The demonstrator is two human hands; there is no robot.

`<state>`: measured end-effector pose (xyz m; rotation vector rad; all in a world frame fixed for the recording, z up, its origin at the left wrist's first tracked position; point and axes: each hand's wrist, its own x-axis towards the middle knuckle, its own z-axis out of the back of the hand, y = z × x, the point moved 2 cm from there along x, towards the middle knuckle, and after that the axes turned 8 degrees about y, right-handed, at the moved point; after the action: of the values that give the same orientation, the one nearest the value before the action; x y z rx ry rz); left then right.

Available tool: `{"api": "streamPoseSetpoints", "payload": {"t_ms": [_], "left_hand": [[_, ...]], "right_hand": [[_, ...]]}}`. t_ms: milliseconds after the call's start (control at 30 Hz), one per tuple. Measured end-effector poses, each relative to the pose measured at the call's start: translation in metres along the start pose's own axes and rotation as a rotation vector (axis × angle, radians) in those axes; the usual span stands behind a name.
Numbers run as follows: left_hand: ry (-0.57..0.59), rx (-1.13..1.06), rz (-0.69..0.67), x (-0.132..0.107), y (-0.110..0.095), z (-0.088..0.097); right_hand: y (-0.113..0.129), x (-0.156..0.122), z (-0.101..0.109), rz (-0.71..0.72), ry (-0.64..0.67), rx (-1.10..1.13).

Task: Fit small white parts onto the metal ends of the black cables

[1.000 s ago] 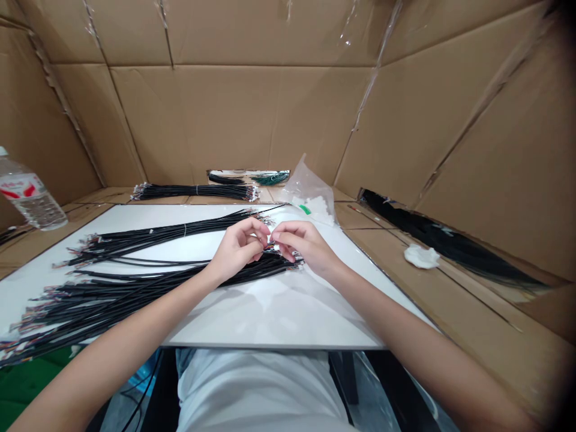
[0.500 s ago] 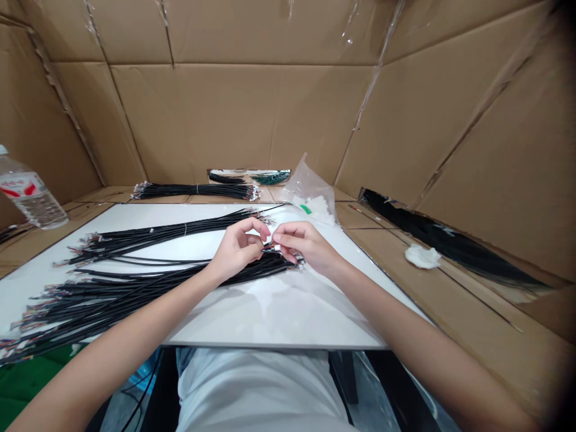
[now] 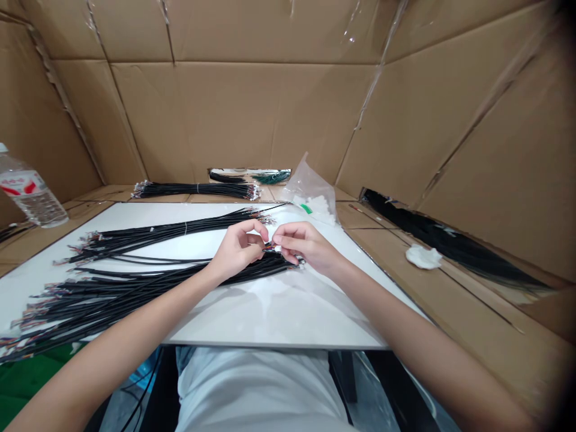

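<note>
My left hand (image 3: 236,251) and my right hand (image 3: 306,245) meet over the middle of a white board (image 3: 279,312). Both pinch the coloured wire end of a black cable (image 3: 269,245) between their fingertips. Under the hands lies a long bundle of black cables (image 3: 135,288) that fans out to the left. A second, tied bundle of black cables (image 3: 171,231) lies further back on the board.
A clear plastic bag with small white parts (image 3: 312,201) sits behind my right hand. A water bottle (image 3: 29,195) stands at far left. More cable bundles lie at the back (image 3: 193,190) and along the right wall (image 3: 450,243). A crumpled white wad (image 3: 422,256) rests on the cardboard.
The hands have barely shifted; the fingertips have closed a little tighter on the cable end, whose coloured wires now show between them.
</note>
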<state>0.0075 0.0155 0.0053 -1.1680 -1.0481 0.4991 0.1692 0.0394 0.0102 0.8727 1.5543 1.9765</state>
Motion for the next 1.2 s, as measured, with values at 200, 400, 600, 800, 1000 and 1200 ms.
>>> {"api": "streamPoseSetpoints", "payload": {"t_ms": [200, 400, 600, 800, 1000, 1200], "left_hand": [[0.01, -0.01, -0.038, 0.0015, 0.0003, 0.0001], [0.024, 0.002, -0.047, 0.0014, 0.0009, -0.0001], [0.033, 0.032, -0.061, 0.0012, -0.0004, -0.0008], [0.046, 0.07, -0.084, 0.0015, 0.0014, -0.001], [0.043, 0.122, -0.145, 0.0016, 0.0047, -0.0004], [0.054, 0.162, -0.185, 0.002, 0.0035, 0.0007]], "right_hand": [[0.0021, -0.0009, 0.0005, 0.01, 0.067, -0.065], [0.0029, -0.0012, 0.0017, 0.034, 0.049, -0.119], [0.0014, -0.001, 0.0028, 0.005, 0.005, -0.008], [0.003, -0.0021, 0.0016, -0.011, 0.014, 0.042], [0.0006, -0.0016, 0.0001, -0.198, 0.094, 0.125], [-0.0001, -0.0022, -0.0015, -0.349, 0.132, 0.19]]}}
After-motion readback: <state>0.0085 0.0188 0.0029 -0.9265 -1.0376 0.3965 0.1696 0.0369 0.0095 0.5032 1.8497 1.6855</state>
